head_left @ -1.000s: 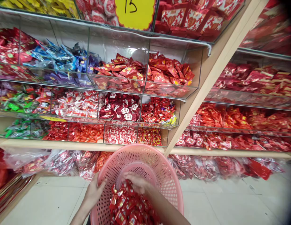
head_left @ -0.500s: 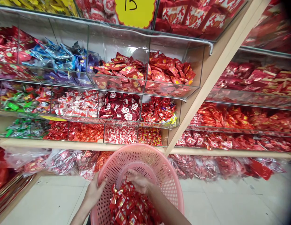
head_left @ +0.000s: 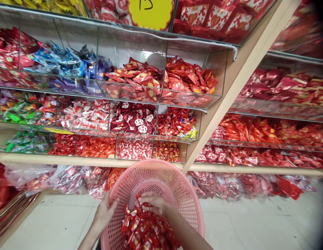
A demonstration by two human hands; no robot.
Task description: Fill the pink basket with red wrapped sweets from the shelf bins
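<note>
A pink plastic basket (head_left: 189, 194) with perforated walls stands low in front of me, tilted so its inside shows. My left hand (head_left: 106, 211) grips its left rim, thumb on the inner side and fingers outside. Red-wrapped candies (head_left: 147, 231) lie heaped in the lower part of the basket. Inside it, my right hand (head_left: 153, 202) is at the far edge of the heap with its fingers curled over some candies. Red wrappers show at its fingertips; how many it holds is hidden.
Ahead rise shelves with clear bins of wrapped sweets, among them red packets (head_left: 135, 76) and blue packets (head_left: 59, 60). A slanting wooden post (head_left: 215, 121) divides them. Plastic bags of candy (head_left: 69, 178) line the shelf base above the tiled floor (head_left: 59, 222). A yellow tag (head_left: 151, 14) hangs above.
My right hand has gone from loosely spread fingers to curled around candies at the heap's far edge. My left hand and the basket have stayed in place.
</note>
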